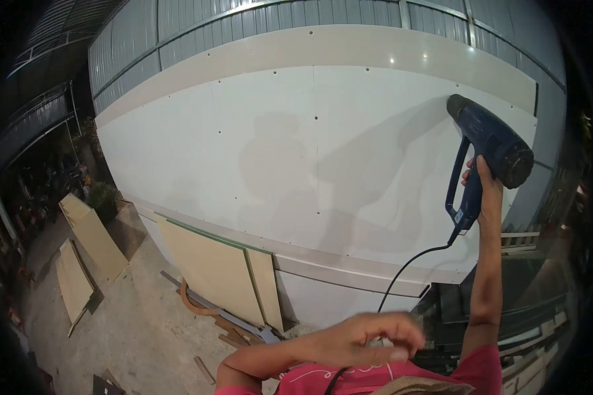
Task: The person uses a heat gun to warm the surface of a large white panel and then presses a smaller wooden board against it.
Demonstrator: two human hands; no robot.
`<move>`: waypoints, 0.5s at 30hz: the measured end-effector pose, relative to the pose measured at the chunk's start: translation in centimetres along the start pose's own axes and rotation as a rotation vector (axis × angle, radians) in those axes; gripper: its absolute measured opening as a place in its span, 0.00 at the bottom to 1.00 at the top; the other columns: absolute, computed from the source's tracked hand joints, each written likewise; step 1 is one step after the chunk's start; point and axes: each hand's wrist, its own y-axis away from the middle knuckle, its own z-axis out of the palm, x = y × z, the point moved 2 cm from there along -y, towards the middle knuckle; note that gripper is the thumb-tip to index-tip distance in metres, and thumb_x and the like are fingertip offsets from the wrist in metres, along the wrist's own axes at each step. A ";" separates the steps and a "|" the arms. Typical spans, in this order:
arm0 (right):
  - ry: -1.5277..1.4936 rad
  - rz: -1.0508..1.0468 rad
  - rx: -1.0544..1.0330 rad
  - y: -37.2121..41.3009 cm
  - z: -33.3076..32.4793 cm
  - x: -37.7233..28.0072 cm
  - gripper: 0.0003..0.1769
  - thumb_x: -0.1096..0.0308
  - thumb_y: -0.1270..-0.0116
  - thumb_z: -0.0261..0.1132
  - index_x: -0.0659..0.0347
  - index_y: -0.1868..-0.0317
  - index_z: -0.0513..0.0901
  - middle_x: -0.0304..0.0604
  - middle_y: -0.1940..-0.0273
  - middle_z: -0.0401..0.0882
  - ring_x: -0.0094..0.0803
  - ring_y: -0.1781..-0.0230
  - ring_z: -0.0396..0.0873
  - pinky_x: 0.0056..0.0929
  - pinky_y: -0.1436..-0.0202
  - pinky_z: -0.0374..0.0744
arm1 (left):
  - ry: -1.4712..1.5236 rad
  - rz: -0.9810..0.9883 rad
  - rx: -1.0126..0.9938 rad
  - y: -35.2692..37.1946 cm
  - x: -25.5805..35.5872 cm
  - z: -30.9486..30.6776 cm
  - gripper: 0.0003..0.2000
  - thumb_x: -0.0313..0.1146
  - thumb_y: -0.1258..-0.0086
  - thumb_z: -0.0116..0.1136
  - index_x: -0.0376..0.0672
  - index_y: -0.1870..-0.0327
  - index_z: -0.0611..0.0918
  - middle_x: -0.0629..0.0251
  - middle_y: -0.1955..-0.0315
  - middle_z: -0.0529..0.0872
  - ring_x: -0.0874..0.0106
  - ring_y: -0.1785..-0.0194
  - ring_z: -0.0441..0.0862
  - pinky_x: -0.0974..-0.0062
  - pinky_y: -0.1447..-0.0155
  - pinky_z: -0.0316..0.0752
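Right hand (484, 191) raised, fingers wrapped tight round handle of dark blue plastic heat gun (491, 141), nozzle aimed at large white wall panel (277, 164), not touching. Left hand (369, 339) low and blurred, fingers loosely curled, holding nothing. Closing in likely needs slack in black cord (408, 263). Beige boards (217, 270) lean below; offcuts on concrete floor (132, 329)

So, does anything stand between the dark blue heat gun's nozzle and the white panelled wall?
Nothing visible. The right hand holds the dark blue heat gun with its nozzle close to the white panelled wall.
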 end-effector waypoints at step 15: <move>-0.176 0.110 -0.297 1.0 12.4 -1.3 0.21 0.55 0.42 0.69 0.64 0.60 0.78 0.38 0.72 0.77 0.23 0.72 0.77 0.21 0.65 0.76 | -0.668 0.177 0.458 -12.3 -0.3 -14.8 0.48 0.37 0.42 0.66 0.35 0.31 0.41 0.50 0.48 0.70 0.63 0.43 0.70 0.64 0.39 0.66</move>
